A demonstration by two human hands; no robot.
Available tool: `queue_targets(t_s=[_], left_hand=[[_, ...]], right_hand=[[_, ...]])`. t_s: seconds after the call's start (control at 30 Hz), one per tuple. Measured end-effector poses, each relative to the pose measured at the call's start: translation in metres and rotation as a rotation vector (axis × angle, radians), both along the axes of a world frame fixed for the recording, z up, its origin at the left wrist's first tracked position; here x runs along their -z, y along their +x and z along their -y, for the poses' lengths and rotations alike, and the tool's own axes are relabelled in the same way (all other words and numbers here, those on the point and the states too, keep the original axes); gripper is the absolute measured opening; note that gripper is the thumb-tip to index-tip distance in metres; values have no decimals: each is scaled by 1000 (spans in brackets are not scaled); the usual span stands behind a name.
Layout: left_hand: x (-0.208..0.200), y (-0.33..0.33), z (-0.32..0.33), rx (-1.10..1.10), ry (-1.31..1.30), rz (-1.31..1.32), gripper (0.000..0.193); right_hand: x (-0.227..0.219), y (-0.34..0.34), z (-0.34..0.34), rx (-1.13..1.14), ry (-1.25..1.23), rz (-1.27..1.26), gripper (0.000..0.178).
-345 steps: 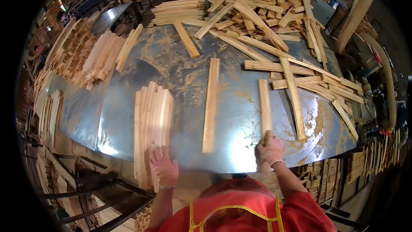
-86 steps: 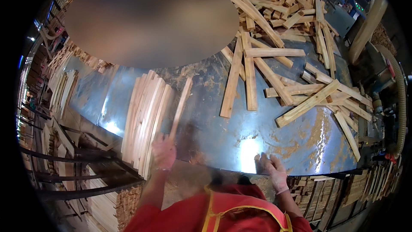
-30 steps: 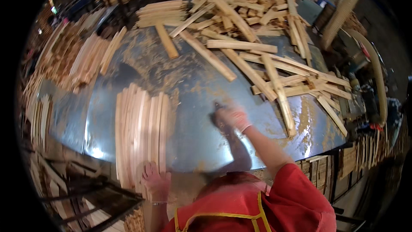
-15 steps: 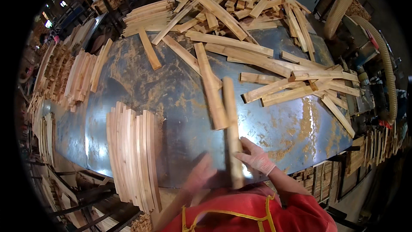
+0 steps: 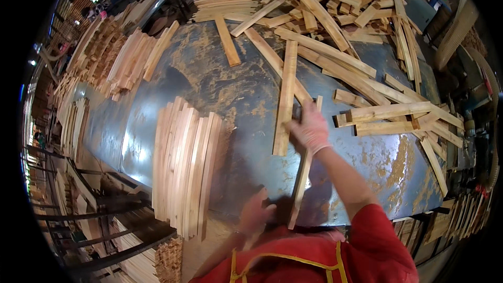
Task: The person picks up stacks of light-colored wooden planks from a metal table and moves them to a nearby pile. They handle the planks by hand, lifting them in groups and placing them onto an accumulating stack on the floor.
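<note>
My right hand [image 5: 310,130], in a pale glove, reaches forward over the table and grips a narrow wooden slat [image 5: 300,191] near its far end. The slat is turned on its thin edge, its near end close to my body. The thumb side of that hand comes up against another wooden slat [image 5: 285,94] lying flat just to its left; whether it presses on it I cannot tell. My left hand [image 5: 255,212] hovers near the table's front edge, holding nothing, its fingers apart and slightly blurred. To its left lies a row of slats [image 5: 183,170] placed side by side.
A metal table [image 5: 236,162] dusted with sawdust spreads before me. A loose heap of wood pieces [image 5: 335,8] fills its far side, and crossed slats [image 5: 393,115] lie at right. More stacks [image 5: 131,60] stand at far left. A ribbed hose [image 5: 458,34] hangs at right.
My right hand has slid forward along the slat, which now shows its narrow edge. My left hand stays near the front edge. The whole view has shifted with my head.
</note>
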State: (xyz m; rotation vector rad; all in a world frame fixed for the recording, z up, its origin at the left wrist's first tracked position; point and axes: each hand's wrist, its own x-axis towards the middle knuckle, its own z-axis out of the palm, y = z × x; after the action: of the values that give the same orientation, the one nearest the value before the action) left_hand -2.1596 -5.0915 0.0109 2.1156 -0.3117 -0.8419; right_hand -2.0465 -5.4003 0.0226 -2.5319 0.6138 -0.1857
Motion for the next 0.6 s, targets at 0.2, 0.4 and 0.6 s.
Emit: queue_targets(t_s=[0.2,0.4,0.6], left_hand=[[-40,-8,-53,157,113,197,57],[46,3,-130,-225,-693,-443,45],[-22,19,-115,-263,-480,-606,33]], right_hand=[[56,2,-92,101,-72,-61,89],[-23,-111,-158,-39,1502,155,80],[35,-140,-95,332,92,-23,101]])
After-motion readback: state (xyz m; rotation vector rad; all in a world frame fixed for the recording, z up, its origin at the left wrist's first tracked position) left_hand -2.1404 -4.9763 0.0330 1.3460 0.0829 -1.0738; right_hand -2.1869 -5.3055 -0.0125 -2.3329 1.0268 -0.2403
